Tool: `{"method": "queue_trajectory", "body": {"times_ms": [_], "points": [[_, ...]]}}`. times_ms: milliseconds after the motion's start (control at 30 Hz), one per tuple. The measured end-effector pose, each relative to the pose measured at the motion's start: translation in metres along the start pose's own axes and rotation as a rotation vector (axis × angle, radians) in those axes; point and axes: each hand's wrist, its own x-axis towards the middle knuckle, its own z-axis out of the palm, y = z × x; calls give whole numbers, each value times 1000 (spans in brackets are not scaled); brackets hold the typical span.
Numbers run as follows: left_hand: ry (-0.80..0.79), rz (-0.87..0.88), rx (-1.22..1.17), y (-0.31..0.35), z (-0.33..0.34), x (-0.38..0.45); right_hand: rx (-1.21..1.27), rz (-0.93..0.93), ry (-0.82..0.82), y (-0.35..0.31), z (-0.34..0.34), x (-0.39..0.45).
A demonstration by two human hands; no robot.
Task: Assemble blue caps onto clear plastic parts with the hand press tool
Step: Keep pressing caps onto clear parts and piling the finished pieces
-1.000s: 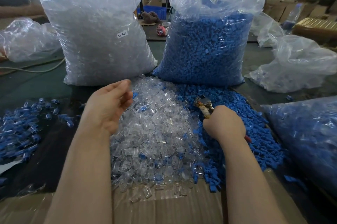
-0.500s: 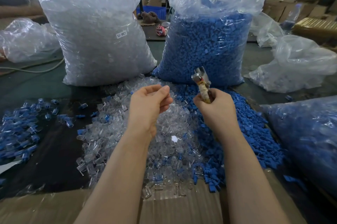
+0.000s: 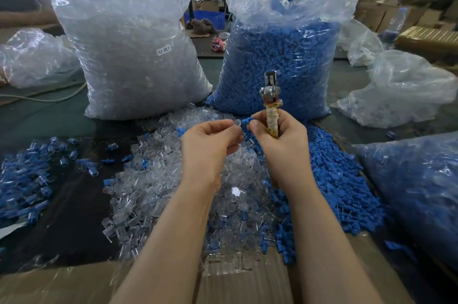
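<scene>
A big clear plastic bag full of clear parts stands beside a big clear bag full of blue caps. In front lie a heap of loose clear plastic parts and a heap of loose blue caps. The right hand grips the metal hand press tool with a taped handle upright and pinches a small blue cap. The left hand pinches a small clear plastic part right against it.

Two tall clear plastic sacks are standing side by side at the back of the bench: the sack of clear plastic parts on the left, the sack of blue plastic caps on the right. Before them, a loose heap of clear parts is lying left of a loose heap of blue caps. Assembled pieces are lying far left.
</scene>
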Motion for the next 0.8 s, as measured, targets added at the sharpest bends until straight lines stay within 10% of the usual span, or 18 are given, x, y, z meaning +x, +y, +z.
{"method": "queue_trajectory", "body": {"times_ms": [800], "points": [[81, 291, 282, -5, 1, 0, -121, 49, -85, 0, 0, 1]]}}
